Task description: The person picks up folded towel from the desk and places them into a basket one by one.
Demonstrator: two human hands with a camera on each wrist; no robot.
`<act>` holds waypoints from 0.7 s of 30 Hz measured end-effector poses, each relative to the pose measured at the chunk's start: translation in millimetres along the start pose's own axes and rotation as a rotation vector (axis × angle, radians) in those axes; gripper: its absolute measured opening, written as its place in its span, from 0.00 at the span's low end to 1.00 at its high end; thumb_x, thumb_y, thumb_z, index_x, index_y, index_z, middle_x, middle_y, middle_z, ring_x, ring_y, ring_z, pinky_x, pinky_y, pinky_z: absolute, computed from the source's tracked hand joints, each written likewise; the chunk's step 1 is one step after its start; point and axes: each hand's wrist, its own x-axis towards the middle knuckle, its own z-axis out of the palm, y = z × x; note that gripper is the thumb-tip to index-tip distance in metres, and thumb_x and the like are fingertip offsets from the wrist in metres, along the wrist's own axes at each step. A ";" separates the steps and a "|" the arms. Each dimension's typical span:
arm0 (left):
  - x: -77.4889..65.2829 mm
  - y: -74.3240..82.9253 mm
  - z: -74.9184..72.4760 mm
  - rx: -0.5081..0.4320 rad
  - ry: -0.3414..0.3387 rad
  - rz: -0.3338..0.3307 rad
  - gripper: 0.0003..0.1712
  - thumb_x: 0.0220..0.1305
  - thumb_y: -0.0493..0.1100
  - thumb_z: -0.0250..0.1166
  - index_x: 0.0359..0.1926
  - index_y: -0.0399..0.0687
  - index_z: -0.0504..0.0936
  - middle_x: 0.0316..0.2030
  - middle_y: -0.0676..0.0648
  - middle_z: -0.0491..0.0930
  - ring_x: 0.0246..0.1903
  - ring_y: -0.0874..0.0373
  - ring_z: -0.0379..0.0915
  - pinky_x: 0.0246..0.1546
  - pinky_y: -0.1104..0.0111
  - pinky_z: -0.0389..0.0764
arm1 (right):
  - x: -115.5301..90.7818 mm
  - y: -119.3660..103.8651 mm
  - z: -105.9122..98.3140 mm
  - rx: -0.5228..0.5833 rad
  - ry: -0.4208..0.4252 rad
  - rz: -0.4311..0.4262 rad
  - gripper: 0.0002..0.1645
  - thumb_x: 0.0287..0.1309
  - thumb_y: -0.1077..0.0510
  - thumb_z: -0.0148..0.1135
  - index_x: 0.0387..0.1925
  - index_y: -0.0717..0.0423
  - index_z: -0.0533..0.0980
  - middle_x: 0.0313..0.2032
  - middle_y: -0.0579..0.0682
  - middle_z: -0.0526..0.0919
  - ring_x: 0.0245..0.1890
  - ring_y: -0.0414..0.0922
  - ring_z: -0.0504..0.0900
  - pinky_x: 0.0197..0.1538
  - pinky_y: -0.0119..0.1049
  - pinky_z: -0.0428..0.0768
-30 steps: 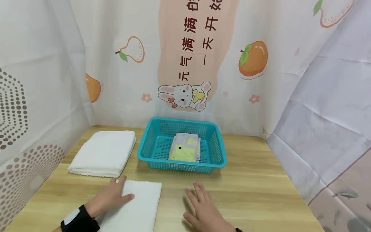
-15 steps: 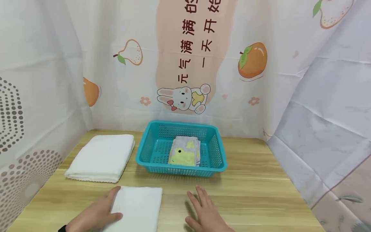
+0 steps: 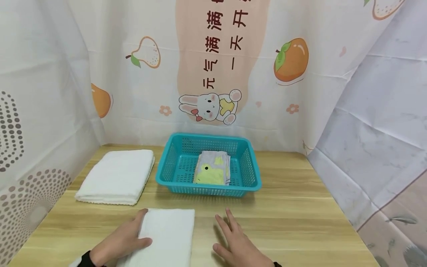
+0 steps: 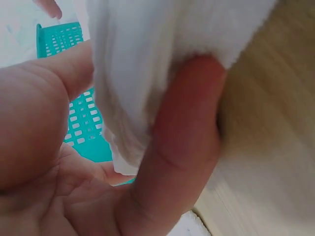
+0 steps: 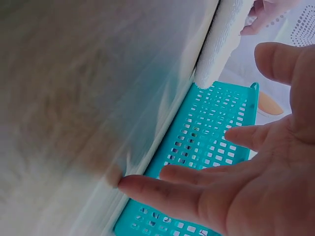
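Observation:
A folded white towel [image 3: 168, 237] lies on the table at the front, left of the middle. My left hand [image 3: 121, 239] grips its left edge, the thumb on top. The left wrist view shows a finger tucked against the underside of the layered towel [image 4: 133, 59]. To the right of the towel and apart from it, my right hand [image 3: 238, 244] holds nothing, fingers spread low over the table. In the right wrist view, one fingertip of the right hand [image 5: 256, 182] touches the table surface.
Behind the hands stands a teal plastic basket [image 3: 208, 190] holding a folded grey and yellow cloth [image 3: 211, 168]. Another folded white towel [image 3: 116, 176] lies at the back left of the wooden table [image 3: 283, 207]. Printed curtains [image 3: 143, 111] close off the back and sides.
My left hand has shifted from the top of the front towel to its left edge. That towel has since slid slightly right with the hand. The right hand has barely moved.

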 end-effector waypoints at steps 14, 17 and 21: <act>1.3 6.9 3.2 0.016 0.023 0.017 0.57 0.50 0.49 0.78 0.71 0.28 0.55 0.54 0.25 0.75 0.52 0.39 0.77 0.53 0.44 0.75 | -2.0 -4.2 -0.9 -0.111 -0.062 0.040 0.45 0.67 0.37 0.56 0.76 0.52 0.56 0.70 0.60 0.65 0.67 0.59 0.68 0.61 0.58 0.71; 1.7 8.4 4.1 0.017 0.021 0.021 0.56 0.50 0.48 0.78 0.70 0.28 0.55 0.54 0.25 0.75 0.52 0.39 0.77 0.52 0.45 0.75 | -2.3 -4.2 -0.3 -0.125 -0.072 0.052 0.44 0.67 0.36 0.56 0.76 0.51 0.56 0.68 0.56 0.68 0.66 0.57 0.69 0.62 0.56 0.71; 3.3 11.6 5.4 0.020 0.011 0.017 0.56 0.50 0.48 0.78 0.71 0.29 0.55 0.54 0.25 0.74 0.51 0.39 0.77 0.50 0.45 0.76 | -2.9 -3.3 0.6 -0.126 -0.075 0.064 0.44 0.67 0.36 0.57 0.75 0.51 0.58 0.68 0.55 0.69 0.65 0.56 0.70 0.62 0.56 0.72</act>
